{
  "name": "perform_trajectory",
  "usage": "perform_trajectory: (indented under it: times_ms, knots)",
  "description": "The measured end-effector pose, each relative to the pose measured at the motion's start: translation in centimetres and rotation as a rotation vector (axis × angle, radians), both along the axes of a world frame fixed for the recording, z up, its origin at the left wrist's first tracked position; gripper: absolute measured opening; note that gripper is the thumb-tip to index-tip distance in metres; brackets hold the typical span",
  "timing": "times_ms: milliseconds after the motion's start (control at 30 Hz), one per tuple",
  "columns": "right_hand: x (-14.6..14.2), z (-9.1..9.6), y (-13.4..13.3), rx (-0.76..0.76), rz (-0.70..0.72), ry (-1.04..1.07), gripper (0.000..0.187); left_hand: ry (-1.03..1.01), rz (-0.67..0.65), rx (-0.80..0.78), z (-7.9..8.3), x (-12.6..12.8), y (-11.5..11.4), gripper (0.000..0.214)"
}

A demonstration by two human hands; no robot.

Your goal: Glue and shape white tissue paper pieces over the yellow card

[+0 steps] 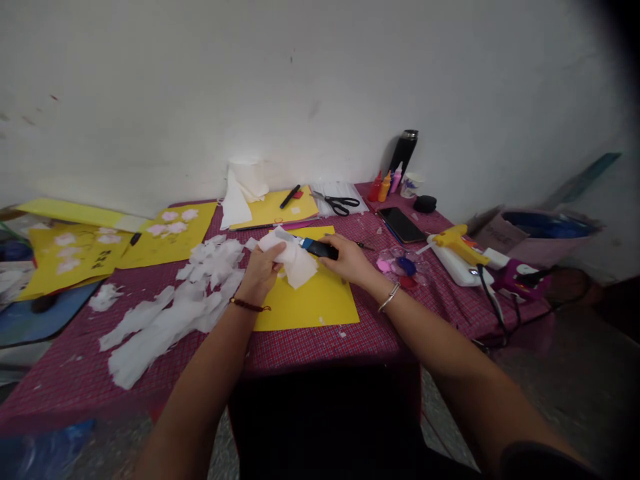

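Note:
My left hand (pixel 260 270) pinches a piece of white tissue paper (pixel 301 265) above a yellow sheet (pixel 305 307). In my right hand (pixel 350 257) is a black and blue utility knife (pixel 317 248), its blade pointing left and lying against the tissue near my left fingers. Torn strips of white tissue (pixel 175 320) and a heap of small pieces (pixel 215 260) lie left of my left hand. Tiny white scraps (pixel 343 334) are on and around the yellow sheet's lower edge.
Scissors (pixel 340 201), a black pen (pixel 290 197) and more yellow card (pixel 255 215) lie behind. At right are a phone (pixel 401 225), paint bottles (pixel 384 187), a black flask (pixel 404 150), a paint palette (pixel 403 263) and a yellow glue gun (pixel 460 245) with cables. Decorated yellow sheets (pixel 175 243) lie left.

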State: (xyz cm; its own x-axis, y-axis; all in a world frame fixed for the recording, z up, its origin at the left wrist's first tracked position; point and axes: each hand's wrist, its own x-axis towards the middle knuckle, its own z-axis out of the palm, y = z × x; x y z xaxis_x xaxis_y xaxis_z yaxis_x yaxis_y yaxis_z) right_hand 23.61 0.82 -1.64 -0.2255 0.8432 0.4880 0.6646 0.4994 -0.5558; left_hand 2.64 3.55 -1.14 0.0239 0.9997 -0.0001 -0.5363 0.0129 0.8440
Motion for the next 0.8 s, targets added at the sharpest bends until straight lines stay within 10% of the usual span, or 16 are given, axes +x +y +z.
perform_trajectory:
  times_ms: [800]
  knots:
    - [-0.1, -0.02, 0.24, -0.155, 0.108, 0.234, 0.033, -0.117, -0.02, 0.013, 0.61, 0.16, -0.26, 0.033]
